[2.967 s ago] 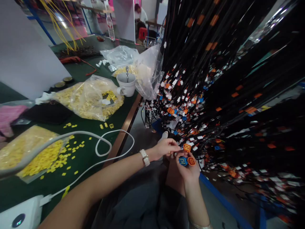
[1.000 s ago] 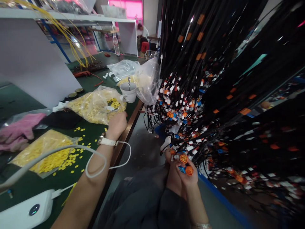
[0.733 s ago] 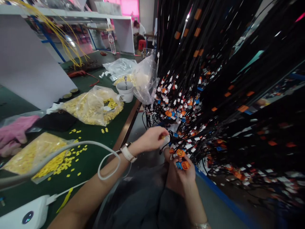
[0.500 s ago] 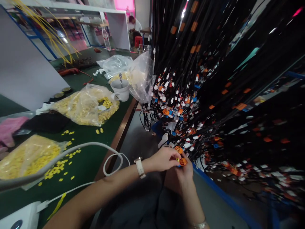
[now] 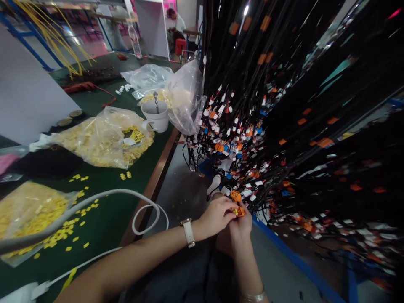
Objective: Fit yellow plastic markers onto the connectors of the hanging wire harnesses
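Left hand (image 5: 216, 215) fingertips pinched on yellow piece (image 5: 235, 212) at lower orange connector (image 5: 240, 211), lower middle of frame. Right hand (image 5: 243, 227) clamped on it plus upper orange connector (image 5: 235, 196); 2 visible. Likely light, stiff plastic; grip side edges. Loose yellow squares (image 5: 65, 230), lower left.

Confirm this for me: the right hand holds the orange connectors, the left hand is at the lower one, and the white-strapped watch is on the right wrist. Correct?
Not quite: the head view shows the white-strapped watch on the left wrist, not the right. The rest stands: the right hand holds the orange connectors, and the left hand is at the lower one.
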Demonstrator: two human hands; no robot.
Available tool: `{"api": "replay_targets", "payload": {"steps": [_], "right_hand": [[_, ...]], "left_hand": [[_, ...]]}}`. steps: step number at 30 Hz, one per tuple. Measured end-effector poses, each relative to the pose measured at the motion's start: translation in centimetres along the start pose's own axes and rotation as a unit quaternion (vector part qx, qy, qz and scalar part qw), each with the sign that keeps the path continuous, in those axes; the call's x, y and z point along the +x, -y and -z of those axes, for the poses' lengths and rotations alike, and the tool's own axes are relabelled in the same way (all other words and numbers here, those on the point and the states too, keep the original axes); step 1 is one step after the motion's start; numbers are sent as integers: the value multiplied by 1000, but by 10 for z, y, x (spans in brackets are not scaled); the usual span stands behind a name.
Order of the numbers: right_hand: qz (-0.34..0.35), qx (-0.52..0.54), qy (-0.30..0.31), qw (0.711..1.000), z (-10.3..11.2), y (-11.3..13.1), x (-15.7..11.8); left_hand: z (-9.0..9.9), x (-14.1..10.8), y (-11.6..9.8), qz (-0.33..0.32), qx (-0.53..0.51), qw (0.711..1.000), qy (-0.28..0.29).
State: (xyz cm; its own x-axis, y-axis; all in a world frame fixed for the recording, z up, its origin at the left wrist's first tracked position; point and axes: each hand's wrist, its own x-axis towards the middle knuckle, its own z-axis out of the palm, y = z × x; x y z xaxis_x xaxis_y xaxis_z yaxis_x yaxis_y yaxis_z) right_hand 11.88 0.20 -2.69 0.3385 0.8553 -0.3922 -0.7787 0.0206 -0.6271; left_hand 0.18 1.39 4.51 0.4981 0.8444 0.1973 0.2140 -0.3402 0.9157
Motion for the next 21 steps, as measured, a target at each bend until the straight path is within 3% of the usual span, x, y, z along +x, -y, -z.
{"api": "replay_targets", "payload": {"steps": [7,21], "right_hand": [[-18,7,-16,1000,-4,3,-3],[-51,4,-3,999,-9,6,-11]], "left_hand": [[-1,-2,2,36,-11,999,-16],[1,-2,-2,-64,6,998,-10]]}}
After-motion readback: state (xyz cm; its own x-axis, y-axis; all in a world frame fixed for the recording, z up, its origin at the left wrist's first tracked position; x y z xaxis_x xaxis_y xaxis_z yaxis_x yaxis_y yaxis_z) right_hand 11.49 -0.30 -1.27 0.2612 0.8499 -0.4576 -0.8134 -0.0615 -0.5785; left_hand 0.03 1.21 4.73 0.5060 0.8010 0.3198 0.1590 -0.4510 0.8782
